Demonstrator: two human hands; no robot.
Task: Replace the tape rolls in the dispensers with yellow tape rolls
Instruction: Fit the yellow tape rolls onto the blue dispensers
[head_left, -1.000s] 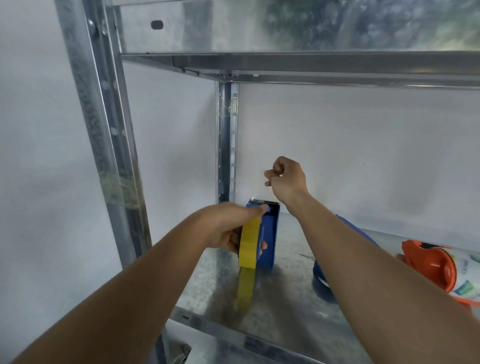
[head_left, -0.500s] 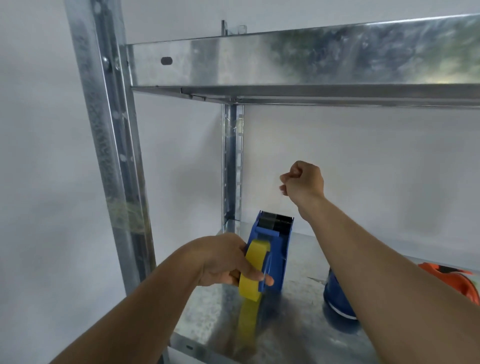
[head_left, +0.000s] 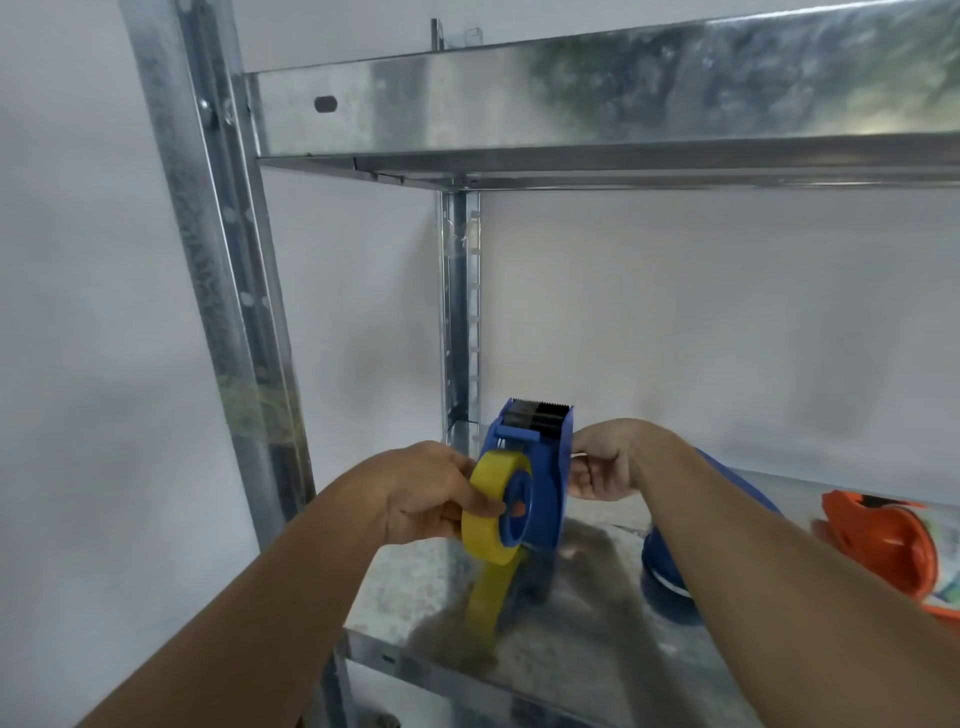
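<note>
Galvanized shelf (head_left: 597, 649), white wall (head_left: 727, 322); hands grip yellow roll (head_left: 488, 514), blue dispenser (head_left: 540, 467).

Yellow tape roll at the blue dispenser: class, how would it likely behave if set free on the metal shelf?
The yellow tape roll is round and stands on edge, so it would probably roll. Its narrow band suggests it could tip flat. It looks rigid, likely light.

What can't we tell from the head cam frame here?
- Second blue object, head view: mostly hidden behind the right forearm.
- Orange object: cut off by the right edge; label blurred.
- Right hand: its grip on the blue dispenser is hidden by the dispenser's body.
- Yellow tape roll in the left hand: seating unclear.
</note>
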